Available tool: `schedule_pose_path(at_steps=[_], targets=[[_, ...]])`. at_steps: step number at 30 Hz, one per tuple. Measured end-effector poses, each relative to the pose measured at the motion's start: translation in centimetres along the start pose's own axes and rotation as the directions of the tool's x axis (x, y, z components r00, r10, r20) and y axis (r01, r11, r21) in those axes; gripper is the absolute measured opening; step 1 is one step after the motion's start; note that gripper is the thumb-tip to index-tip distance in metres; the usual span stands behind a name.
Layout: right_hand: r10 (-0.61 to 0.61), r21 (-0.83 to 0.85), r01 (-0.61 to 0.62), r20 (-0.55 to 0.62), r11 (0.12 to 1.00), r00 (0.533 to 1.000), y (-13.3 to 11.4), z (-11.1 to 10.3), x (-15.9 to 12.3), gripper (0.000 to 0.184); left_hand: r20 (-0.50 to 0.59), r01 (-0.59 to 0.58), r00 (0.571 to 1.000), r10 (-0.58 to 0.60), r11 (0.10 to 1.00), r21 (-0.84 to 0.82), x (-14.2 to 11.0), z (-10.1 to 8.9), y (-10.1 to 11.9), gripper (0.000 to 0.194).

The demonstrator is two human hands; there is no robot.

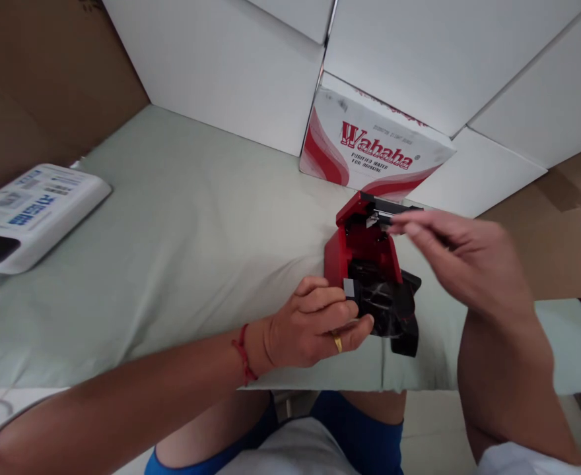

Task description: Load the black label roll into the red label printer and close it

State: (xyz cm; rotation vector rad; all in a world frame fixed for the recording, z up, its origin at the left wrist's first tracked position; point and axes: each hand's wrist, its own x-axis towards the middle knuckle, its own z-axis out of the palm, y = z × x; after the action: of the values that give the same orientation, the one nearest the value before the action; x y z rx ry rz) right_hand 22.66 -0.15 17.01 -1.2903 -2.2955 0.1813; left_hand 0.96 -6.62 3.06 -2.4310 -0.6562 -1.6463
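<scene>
A red and black boxy device [337, 254] with its lid tipped up sits on the green cloth, its hollow inside facing me. My left hand [315, 320] grips its black near-left part, with the fingers bent around the edge. Under the raised lid [354, 208] a small shiny piece [375, 218] shows. Close to that piece, my right hand [469, 254] has its thumb and index finger pinched together. Whether something is between those fingertips, I cannot make out. Black parts [384, 303] stick out on the device's near right side.
Behind the device a white and red Wahaha water carton [370, 145] leans against white panels [231, 72]. A white labelled appliance [37, 211] lies at the left on the green cloth [171, 231]. Brown cardboard [47, 86] stands at both sides. The cloth's front edge runs before my lap.
</scene>
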Motion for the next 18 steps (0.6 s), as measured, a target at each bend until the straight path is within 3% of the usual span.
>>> schedule_pose_path(at_steps=[2, 3, 7, 14, 18], targets=[[-0.036, -0.120, 0.006, -0.247, 0.993, 0.968, 1.1, 0.4, 0.2, 0.031, -0.038, -0.015, 0.999, 0.016, 1.000, 0.017, 0.2, 0.0, 0.1, 0.019], [-0.079, -0.173, 0.031, -0.280, 0.984, 0.957, 1.8, 0.8, 0.3, 0.034, -0.062, -0.021, 0.998, 0.023, 0.999, 0.030, 0.3, 0.1, 0.2, 0.020], [-0.187, -0.147, 0.160, -0.188, 0.976, 0.964, 3.7, 2.5, -0.7, 0.036, -0.107, -0.029, 0.994, 0.038, 0.996, 0.081, 0.3, 0.3, 0.5, 0.021], [-0.191, 0.033, 0.200, -0.185, 0.979, 0.964, 3.6, 4.0, -7.0, 0.032, -0.078, -0.033, 0.996, 0.037, 0.998, 0.059, 0.2, 0.2, 0.3, 0.020], [-0.138, 0.169, 0.198, -0.312, 0.965, 0.940, 5.2, 6.9, -9.5, 0.037, -0.013, 0.029, 1.000, -0.029, 1.000, 0.002, 0.0, 0.4, -0.7, 0.023]])
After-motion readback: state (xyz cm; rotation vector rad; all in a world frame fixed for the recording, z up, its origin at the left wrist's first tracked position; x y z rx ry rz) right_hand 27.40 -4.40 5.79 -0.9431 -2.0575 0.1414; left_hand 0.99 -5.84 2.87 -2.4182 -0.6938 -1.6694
